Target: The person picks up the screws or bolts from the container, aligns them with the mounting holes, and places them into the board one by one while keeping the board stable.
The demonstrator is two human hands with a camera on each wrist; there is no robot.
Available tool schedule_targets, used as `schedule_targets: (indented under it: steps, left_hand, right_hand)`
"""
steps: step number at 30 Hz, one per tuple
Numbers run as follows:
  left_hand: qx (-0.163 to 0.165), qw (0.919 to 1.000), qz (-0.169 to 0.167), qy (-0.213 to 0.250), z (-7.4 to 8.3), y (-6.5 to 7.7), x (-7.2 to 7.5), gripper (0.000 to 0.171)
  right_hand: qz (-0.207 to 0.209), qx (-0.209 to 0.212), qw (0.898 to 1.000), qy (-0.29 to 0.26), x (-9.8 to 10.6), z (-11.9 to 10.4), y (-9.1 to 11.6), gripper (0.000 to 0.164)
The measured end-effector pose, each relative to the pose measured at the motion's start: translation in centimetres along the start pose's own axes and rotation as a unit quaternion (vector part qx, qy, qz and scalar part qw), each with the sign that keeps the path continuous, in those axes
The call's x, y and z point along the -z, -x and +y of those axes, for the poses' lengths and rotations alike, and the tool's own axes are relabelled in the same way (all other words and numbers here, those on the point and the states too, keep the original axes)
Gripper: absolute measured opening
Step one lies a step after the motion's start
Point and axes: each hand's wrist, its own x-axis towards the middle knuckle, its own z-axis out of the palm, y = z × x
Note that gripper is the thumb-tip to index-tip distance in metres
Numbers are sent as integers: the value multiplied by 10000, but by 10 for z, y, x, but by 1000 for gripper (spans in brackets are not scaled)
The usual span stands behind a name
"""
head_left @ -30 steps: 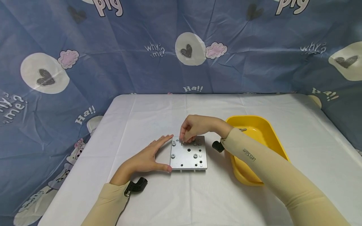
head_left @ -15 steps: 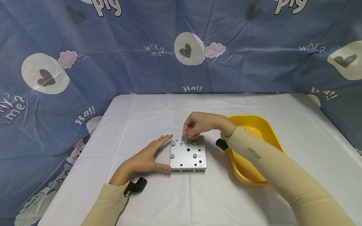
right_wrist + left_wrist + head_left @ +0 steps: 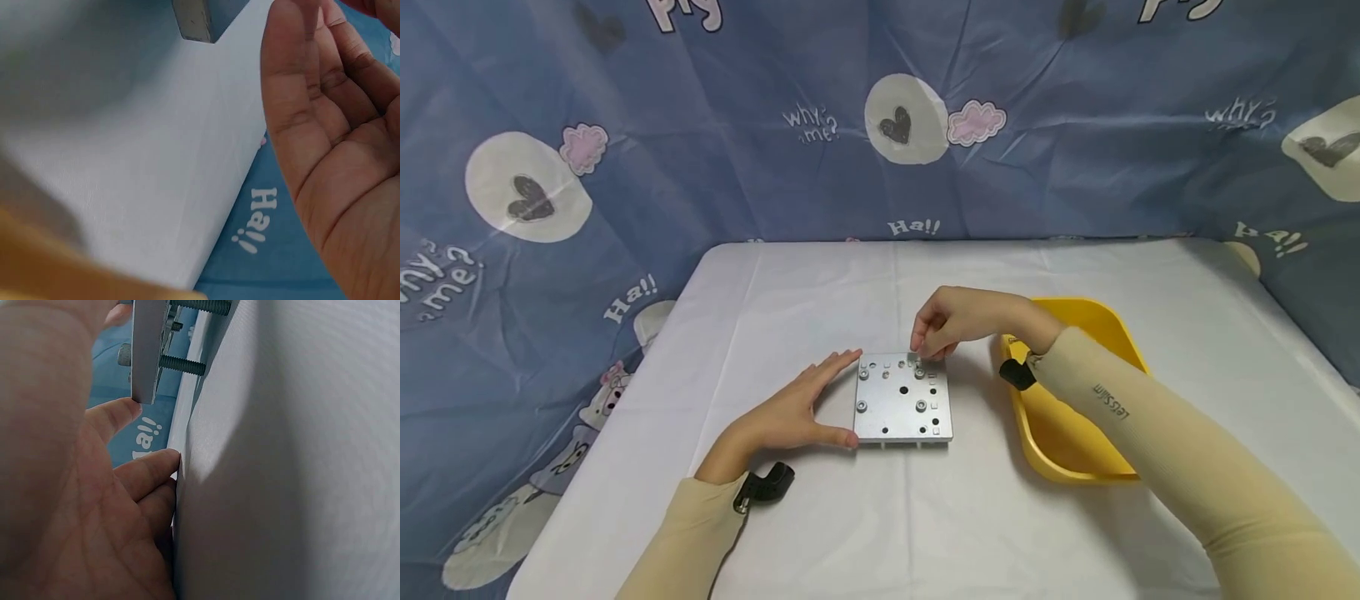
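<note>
A square silver metal plate [image 3: 891, 412] stands raised on threaded bolts over the white table. Socket-head bolts [image 3: 861, 407] sit in it among several dark holes, and a smaller screw [image 3: 886, 375] shows near its far edge. My left hand [image 3: 790, 421] is spread along its left side, thumb and index finger touching the near and far corners. At the far right corner, my right hand [image 3: 951, 321] has thumb and fingers pinched together, with what looks like a small silver piece at the tips. The right wrist view cuts off those fingertips, so its kind is unclear.
Close to the plate's right, a yellow tray [image 3: 1033, 450] lies partly beneath my right forearm. White cloth covers the table [image 3: 820, 517]. A blue printed curtain [image 3: 737, 150] hangs behind and along the left. A black wrist mount [image 3: 1018, 374] juts from the right cuff.
My right hand has moved rightward and slightly away across the plate, from the small screw to the far right corner. My left hand keeps its place at the plate's left side.
</note>
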Motion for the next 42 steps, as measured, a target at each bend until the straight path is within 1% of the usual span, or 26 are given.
schedule_targets:
  steps: [6, 12, 19, 25, 32, 42]
  left_hand:
    - [19, 10000, 18, -5, -1, 1, 1, 123]
    - [-62, 10000, 29, 25, -2, -1, -1, 123]
    - [61, 10000, -4, 17, -1, -1, -1, 125]
    - [63, 10000, 1, -14, 0, -2, -1, 125]
    - [146, 9999, -26, 32, 0, -1, -1, 126]
    - [37, 10000, 18, 21, -2, -3, -2, 125]
  right_hand:
    - [66, -24, 9999, -120, 6, 6, 10, 19]
    - [226, -208, 9994, -158, 17, 16, 24, 23]
    - [366, -311, 9987, -187, 23, 28, 38, 26]
    - [451, -287, 9984, -190, 28, 37, 50, 26]
    - [598, -360, 9973, -234, 32, 46, 64, 26]
    - [661, -489, 9958, -402, 40, 60, 82, 26]
